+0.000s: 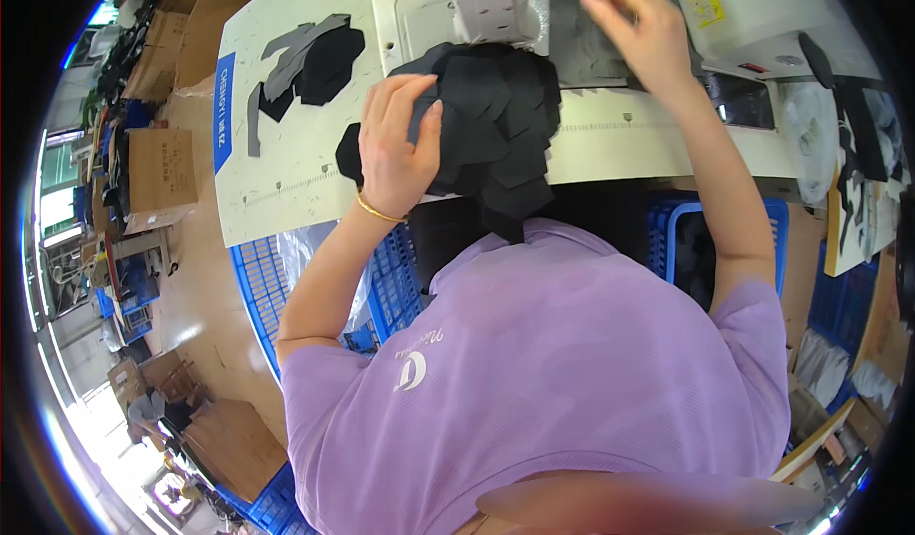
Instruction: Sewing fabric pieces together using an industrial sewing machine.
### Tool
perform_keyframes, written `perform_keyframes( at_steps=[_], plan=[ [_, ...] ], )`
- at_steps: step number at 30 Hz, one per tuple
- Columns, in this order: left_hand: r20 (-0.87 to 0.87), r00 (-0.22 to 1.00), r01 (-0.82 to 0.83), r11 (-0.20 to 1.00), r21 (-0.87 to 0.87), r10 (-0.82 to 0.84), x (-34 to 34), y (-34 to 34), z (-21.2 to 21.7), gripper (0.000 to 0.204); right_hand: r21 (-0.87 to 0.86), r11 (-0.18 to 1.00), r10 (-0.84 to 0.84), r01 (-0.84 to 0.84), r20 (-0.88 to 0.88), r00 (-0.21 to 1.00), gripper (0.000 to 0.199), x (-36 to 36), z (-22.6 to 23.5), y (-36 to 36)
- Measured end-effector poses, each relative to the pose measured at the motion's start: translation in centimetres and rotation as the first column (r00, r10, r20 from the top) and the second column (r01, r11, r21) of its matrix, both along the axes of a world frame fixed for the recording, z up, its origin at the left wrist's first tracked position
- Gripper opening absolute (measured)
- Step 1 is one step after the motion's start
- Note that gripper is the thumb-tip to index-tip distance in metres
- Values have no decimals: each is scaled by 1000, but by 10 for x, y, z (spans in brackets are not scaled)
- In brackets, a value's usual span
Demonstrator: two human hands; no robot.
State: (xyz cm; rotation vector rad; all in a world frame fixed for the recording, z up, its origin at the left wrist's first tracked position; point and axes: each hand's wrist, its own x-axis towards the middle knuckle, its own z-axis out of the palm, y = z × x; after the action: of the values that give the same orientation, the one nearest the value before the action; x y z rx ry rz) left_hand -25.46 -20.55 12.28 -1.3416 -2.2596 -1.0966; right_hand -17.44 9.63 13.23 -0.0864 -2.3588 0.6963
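Purple shirt (pixel 543 373) nearest. Left hand (pixel 396 149) at the left edge of the black pieces (pixel 491 116), thumb and fingers parted and loosely curved; can't tell if they grip any. Black pieces sit overlapped in a pile on the surface (pixel 620 149), in front of the machine head (pixel 496 6). Right hand (pixel 653 44) over the grey pieces (pixel 575 54), right of the machine head; fingers curled, thumb and index tips close, hold unclear. Scraps (pixel 329 63) lie left on the surface. Blue crate (pixel 780 240) below, right.
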Motion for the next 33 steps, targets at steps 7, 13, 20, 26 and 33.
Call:
perform_keyframes(
  at_steps=[7,13,20,26,33],
  plan=[
    [5,1000,-21,986,-164,22,11,-3,-24,55,-226,959,213,-170,181,960,19,33,-27,-123],
    [-36,999,-33,998,-62,30,4,-12,-40,62,-77,981,185,-177,112,976,32,27,-33,-129],
    [-111,992,75,994,79,-66,8,-14,-48,48,30,963,266,-269,79,961,34,7,-39,-129],
    [121,978,147,972,185,-172,4,-22,-44,29,-252,911,377,-327,180,909,22,3,-40,-123],
    [699,706,-266,873,408,-111,-18,-27,-17,17,-221,908,401,-357,207,892,23,7,-35,-119]
  ],
)
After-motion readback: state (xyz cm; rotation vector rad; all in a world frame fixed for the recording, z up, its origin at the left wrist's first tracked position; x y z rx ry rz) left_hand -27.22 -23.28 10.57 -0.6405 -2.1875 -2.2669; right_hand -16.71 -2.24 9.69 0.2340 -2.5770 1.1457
